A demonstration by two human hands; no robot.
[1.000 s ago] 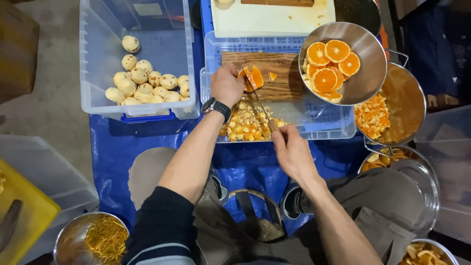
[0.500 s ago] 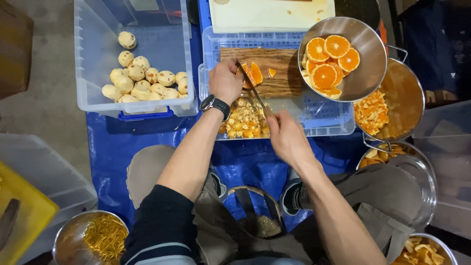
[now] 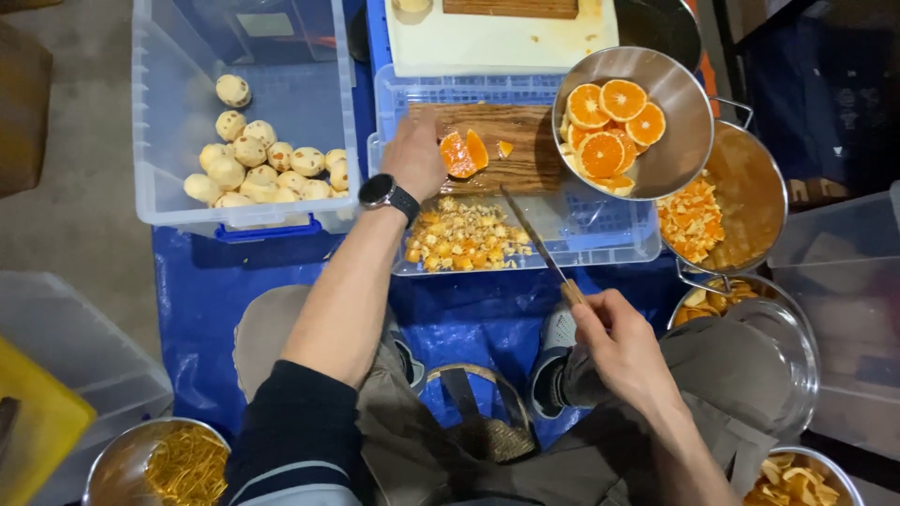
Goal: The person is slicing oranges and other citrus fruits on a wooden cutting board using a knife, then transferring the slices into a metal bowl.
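Just now the left hand [image 3: 415,155] rests on the wooden cutting board [image 3: 511,141], fingers curled against the cut orange pieces [image 3: 463,153] that lie on the board at its three o'clock side. A dark wristwatch [image 3: 387,194] sits on that wrist. The right hand [image 3: 619,342], well apart at about five o'clock from the board, is clenched around the wooden handle of a knife [image 3: 536,241], whose blade points toward eleven o'clock over the pale crate [image 3: 600,234] holding a heap of chopped peel scraps [image 3: 466,236]. At two o'clock from the board a steel bowl [image 3: 675,141] holds round orange slices [image 3: 609,117]. At nine o'clock a clear plastic bin [image 3: 169,112] contains peeled whole oranges [image 3: 262,169]. A large pot [image 3: 750,197] at three o'clock holds more orange bits. A white board [image 3: 497,42] lies at twelve o'clock. Blue tarp [image 3: 206,290] covers the floor beneath.
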